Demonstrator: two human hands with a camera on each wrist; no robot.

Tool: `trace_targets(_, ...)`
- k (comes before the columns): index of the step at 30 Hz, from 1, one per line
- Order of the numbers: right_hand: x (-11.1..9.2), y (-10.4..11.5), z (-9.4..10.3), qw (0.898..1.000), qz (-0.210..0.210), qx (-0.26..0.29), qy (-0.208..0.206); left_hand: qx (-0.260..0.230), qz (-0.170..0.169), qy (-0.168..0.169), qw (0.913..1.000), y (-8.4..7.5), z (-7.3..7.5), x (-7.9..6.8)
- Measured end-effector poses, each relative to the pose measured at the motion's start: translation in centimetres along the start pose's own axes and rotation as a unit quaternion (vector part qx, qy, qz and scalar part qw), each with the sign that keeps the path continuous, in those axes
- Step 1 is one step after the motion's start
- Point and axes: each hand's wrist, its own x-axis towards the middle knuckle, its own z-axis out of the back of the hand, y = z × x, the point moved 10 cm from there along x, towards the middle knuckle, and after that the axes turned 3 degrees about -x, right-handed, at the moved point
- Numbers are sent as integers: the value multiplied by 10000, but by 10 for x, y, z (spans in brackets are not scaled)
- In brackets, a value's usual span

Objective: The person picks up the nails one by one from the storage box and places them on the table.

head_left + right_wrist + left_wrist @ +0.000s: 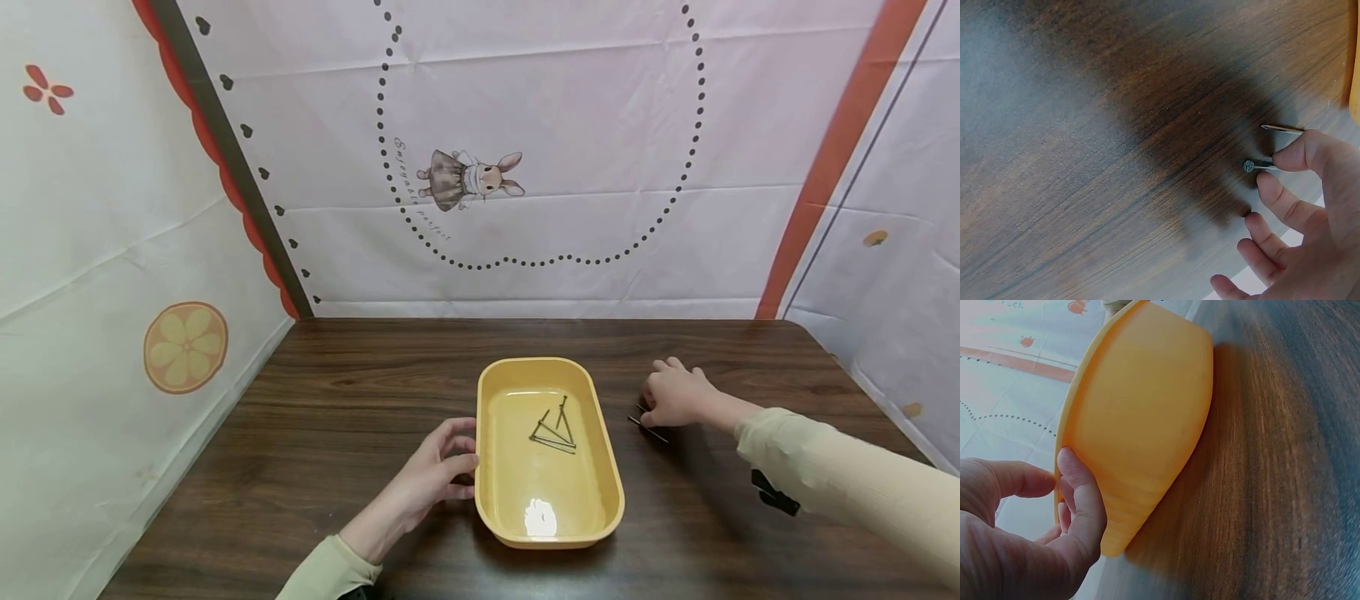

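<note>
My left hand [429, 471] is at the left rim of a yellow plastic tray [486, 500], thumb and forefinger pinching the edge; the left wrist view shows the forefinger against the outer wall [1141, 394]. To the right of the tray, my right hand [675, 395] reaches down to the table. Between its thumb and forefinger it pinches a metal nail [1248, 166], round head outward. A second nail [1282, 129] lies on the wood beside the thumb, its point showing. Several nails [553, 444] lie loosely crossed on the tray's floor.
Everything stands on a dark wood-grain table [360, 375]. A white printed cloth [585, 125] with a rabbit figure hangs behind the table's back edge, and similar cloth [90, 250] covers the sides.
</note>
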Motion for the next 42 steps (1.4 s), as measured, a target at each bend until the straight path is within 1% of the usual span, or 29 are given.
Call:
trace_targets(9,-1,-3,1,10000,-17,-2,37,0,10,17,10000,0,0,0)
trace_targets(12,-1,-3,6,10000,15,14,23,5,27,16,10000,1,-1,0)
trace_targets(18,-1,-3,19,9999,61,38,-144,1,17,13,10000,0,0,1)
trace_targets(28,-3,-8,28,9999,-42,-25,-108,27,36,-8,10000,1,0,0)
trace_targets(34,0,-11,41,9998,-69,-78,-159,20,43,3,10000,1,0,-1)
trace_targets(42,3,-11,63,9995,-91,-104,-272,13,38,-6,10000,2,0,0)
